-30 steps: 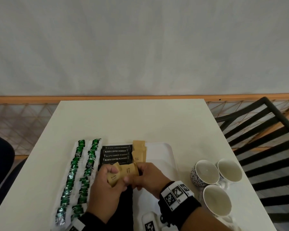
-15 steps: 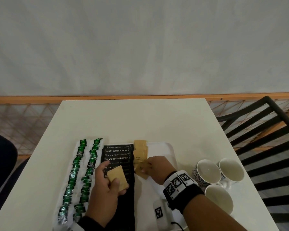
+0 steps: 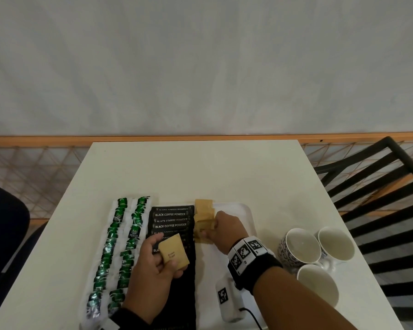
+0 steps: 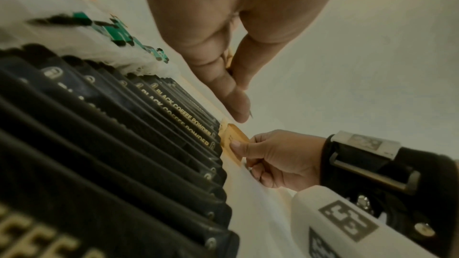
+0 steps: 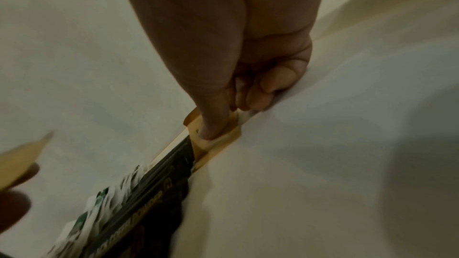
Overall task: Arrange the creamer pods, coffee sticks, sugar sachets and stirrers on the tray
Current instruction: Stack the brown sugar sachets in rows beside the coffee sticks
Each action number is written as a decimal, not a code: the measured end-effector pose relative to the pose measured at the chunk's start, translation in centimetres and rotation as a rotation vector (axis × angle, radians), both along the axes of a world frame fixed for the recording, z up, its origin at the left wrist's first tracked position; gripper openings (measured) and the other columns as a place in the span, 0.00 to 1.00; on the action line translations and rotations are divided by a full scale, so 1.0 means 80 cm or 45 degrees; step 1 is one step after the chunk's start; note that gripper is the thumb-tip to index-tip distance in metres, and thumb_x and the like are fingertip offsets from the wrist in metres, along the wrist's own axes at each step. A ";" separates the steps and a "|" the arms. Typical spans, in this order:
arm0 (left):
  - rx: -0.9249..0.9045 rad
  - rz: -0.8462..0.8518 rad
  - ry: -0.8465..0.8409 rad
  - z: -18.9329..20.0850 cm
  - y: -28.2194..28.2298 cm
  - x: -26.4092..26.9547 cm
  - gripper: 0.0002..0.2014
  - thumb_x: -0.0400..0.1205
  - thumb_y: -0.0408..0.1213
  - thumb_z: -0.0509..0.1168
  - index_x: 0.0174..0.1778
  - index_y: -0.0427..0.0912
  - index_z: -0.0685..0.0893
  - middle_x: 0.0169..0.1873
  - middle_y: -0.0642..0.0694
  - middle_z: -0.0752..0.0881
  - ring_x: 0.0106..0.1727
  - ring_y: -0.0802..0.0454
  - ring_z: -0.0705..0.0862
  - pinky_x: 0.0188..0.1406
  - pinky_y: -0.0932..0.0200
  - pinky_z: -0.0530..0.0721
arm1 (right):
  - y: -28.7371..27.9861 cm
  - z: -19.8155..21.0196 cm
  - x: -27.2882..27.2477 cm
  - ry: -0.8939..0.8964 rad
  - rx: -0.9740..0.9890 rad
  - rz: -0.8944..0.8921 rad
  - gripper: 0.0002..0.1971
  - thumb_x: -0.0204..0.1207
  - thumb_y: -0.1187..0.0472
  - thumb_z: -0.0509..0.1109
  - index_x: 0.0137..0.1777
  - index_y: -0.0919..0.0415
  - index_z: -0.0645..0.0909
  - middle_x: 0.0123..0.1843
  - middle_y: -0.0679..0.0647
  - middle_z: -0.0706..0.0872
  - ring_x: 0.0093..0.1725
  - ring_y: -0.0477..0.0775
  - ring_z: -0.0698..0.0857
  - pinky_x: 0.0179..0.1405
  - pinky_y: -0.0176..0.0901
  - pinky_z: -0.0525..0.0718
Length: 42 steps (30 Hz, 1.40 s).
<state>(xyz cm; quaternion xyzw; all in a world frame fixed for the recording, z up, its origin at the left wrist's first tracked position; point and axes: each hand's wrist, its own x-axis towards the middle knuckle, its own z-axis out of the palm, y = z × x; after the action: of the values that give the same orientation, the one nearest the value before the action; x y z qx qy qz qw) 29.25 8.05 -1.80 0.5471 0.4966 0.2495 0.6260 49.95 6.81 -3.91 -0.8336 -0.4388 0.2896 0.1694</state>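
A white tray (image 3: 244, 211) holds two rows of green sachets (image 3: 119, 244), a column of black coffee sticks (image 3: 171, 225) and a column of brown sugar sachets (image 3: 203, 211). My left hand (image 3: 159, 259) hovers over the coffee sticks and grips a small stack of brown sugar sachets (image 3: 174, 254). My right hand (image 3: 214, 231) pinches one brown sugar sachet (image 4: 233, 140) at the near end of the sugar column. Its thumb (image 5: 213, 125) lies on top of the sachet (image 5: 223, 141) and the other fingers are curled beside it.
Three empty cups (image 3: 299, 248) stand together on the table right of the tray. A white tagged device (image 3: 227, 298) with a cable lies on the tray's near end. A black slatted chair (image 3: 377, 186) stands at the right and a dark seat (image 3: 5, 234) at the left.
The hands have parted. My right hand took one sachet from the left hand's stack, carried it right and lowered it onto the sugar column. The left hand stayed almost still.
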 end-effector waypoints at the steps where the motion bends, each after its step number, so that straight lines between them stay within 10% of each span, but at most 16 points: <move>1: -0.010 -0.006 -0.008 0.000 0.001 0.000 0.28 0.79 0.17 0.64 0.68 0.51 0.68 0.47 0.41 0.90 0.43 0.46 0.91 0.37 0.58 0.88 | -0.001 0.000 -0.001 0.029 0.022 -0.035 0.17 0.74 0.49 0.74 0.48 0.55 0.69 0.45 0.51 0.80 0.44 0.52 0.78 0.41 0.40 0.74; 7: -0.070 0.005 -0.062 0.000 0.003 0.003 0.23 0.80 0.17 0.63 0.62 0.48 0.72 0.40 0.41 0.92 0.41 0.40 0.91 0.38 0.52 0.89 | -0.017 0.003 -0.016 0.134 0.264 -0.089 0.18 0.74 0.45 0.72 0.50 0.53 0.67 0.38 0.46 0.80 0.37 0.48 0.78 0.31 0.34 0.70; 16: 0.016 -0.249 0.161 0.001 -0.016 0.009 0.22 0.79 0.24 0.67 0.60 0.54 0.72 0.37 0.44 0.92 0.34 0.43 0.91 0.39 0.43 0.90 | -0.061 -0.005 -0.052 0.796 0.341 0.064 0.08 0.65 0.52 0.79 0.41 0.53 0.88 0.40 0.53 0.90 0.40 0.46 0.85 0.51 0.50 0.85; 28: 0.151 -0.179 0.324 0.007 -0.015 0.002 0.25 0.80 0.27 0.67 0.67 0.53 0.70 0.37 0.40 0.87 0.32 0.48 0.90 0.33 0.53 0.89 | -0.046 -0.014 -0.020 0.066 0.009 0.003 0.19 0.74 0.49 0.73 0.28 0.50 0.69 0.30 0.43 0.74 0.35 0.46 0.75 0.28 0.28 0.66; 36: 0.133 -0.191 0.376 0.007 -0.018 0.001 0.24 0.80 0.28 0.68 0.66 0.54 0.70 0.36 0.43 0.88 0.32 0.51 0.90 0.36 0.51 0.90 | -0.048 -0.008 -0.035 0.192 0.098 -0.164 0.17 0.71 0.55 0.73 0.51 0.53 0.66 0.40 0.46 0.81 0.36 0.46 0.80 0.30 0.33 0.75; 42: 0.110 -0.166 0.365 0.004 -0.017 -0.001 0.24 0.79 0.28 0.68 0.67 0.52 0.71 0.34 0.44 0.88 0.31 0.49 0.90 0.34 0.50 0.89 | -0.057 -0.016 -0.045 -0.008 0.153 0.011 0.22 0.71 0.52 0.72 0.61 0.46 0.66 0.55 0.49 0.77 0.49 0.53 0.83 0.49 0.44 0.84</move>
<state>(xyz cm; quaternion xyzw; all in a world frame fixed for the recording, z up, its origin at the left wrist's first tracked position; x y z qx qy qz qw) 29.17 6.70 -1.45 0.6346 0.5331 0.1489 0.5394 46.34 2.24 -5.16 -0.8209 -0.4595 0.2608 0.2167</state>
